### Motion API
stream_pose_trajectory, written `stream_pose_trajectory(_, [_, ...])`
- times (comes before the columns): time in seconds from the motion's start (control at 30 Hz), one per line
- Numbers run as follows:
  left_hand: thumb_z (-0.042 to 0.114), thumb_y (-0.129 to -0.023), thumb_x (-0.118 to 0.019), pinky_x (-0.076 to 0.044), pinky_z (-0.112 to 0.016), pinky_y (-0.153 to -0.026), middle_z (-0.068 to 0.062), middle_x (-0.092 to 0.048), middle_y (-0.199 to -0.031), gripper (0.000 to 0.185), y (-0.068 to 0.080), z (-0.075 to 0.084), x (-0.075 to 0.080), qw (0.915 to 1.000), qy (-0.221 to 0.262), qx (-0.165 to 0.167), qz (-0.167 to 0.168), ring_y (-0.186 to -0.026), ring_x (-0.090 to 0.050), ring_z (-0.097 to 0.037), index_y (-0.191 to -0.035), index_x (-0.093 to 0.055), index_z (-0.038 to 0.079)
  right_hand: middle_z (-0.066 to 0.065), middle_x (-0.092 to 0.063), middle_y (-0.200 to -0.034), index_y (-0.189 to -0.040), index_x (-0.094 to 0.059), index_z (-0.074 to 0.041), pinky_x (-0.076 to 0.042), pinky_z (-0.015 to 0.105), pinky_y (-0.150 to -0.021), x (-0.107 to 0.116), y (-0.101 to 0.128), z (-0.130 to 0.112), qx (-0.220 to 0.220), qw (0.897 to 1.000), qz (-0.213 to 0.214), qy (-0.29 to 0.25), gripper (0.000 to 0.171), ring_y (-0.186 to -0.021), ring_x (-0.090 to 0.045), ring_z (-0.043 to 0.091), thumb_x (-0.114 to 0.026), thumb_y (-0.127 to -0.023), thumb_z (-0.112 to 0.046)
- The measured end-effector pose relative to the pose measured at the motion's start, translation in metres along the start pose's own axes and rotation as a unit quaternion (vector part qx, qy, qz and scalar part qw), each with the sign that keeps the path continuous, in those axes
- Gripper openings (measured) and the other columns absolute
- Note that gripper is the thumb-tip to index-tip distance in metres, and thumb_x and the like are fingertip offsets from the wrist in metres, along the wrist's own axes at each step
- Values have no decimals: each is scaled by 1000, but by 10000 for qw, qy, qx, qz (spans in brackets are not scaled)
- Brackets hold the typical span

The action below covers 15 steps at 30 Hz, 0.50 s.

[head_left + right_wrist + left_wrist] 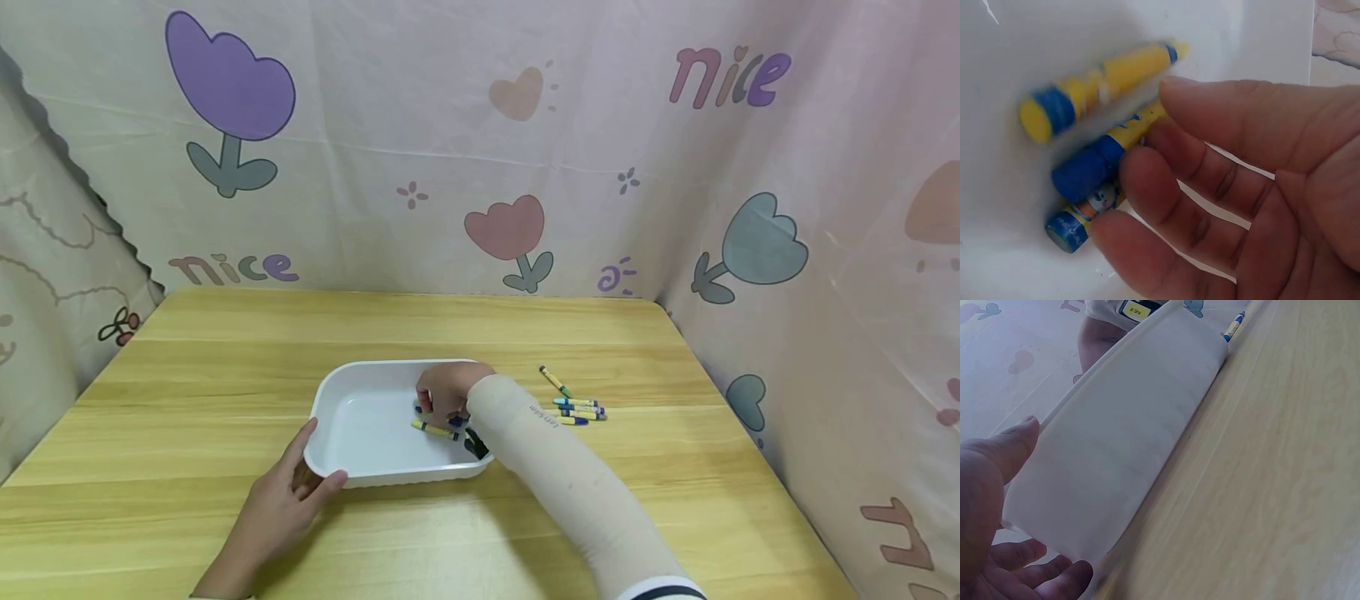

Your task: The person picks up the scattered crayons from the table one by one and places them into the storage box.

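A white tray (352, 442) sits on the wooden table. My left hand (281, 492) holds its near left corner, the thumb along the front side and the fingers at the left end. In the left wrist view the thumb lies by the rim and the fingertips are low on the wall. My right hand (450, 387) is down inside the tray's right part, its fingers loosely bent and the thumb apart from them. Beside its fingertips lie a yellow crayon (1129, 69), a blue-ended crayon (1088, 169) and another crayon (1069, 231), partly hidden by the fingers.
Several crayons (581, 408) lie grouped on the table (300, 329) right of the tray, partly behind the right sleeve (570, 467). One green-tipped crayon (555, 382) lies farther back. A printed curtain (375, 167) hangs behind the table and along its sides.
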<state>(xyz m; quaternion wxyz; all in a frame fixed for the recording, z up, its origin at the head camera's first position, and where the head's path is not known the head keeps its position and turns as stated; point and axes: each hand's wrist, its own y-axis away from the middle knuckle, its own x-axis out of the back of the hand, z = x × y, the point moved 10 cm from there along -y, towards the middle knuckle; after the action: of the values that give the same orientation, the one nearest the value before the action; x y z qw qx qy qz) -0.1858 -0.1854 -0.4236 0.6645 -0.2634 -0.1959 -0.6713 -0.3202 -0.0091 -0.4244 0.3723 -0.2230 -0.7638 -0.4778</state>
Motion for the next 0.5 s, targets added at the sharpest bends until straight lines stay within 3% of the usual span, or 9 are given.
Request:
stream_pose_trajectory(0.27, [35, -92, -68, -52, -46, -88, -36, -40, -138, 87, -1, -1, 0, 10000, -65, 10, 4, -114, -56, -44, -155, -17, 5, 1, -62, -93, -100, -63, -18, -57, 29, -66, 16, 8, 6, 148, 9983, 45, -563, 15, -79, -60, 18, -65, -89, -8])
stream_pose_trajectory(0.5, [35, -92, -68, -51, -45, -90, -37, -37, -140, 87, 0, -2, -2, 9999, 1, 109, -78, -117, -54, -43, -156, -15, 7, 3, -59, -101, -114, -62, -13, -58, 26, -65, 39, 18, 17, 282, 9952, 255, -897, 20, -81, -62, 18, -64, -94, -15])
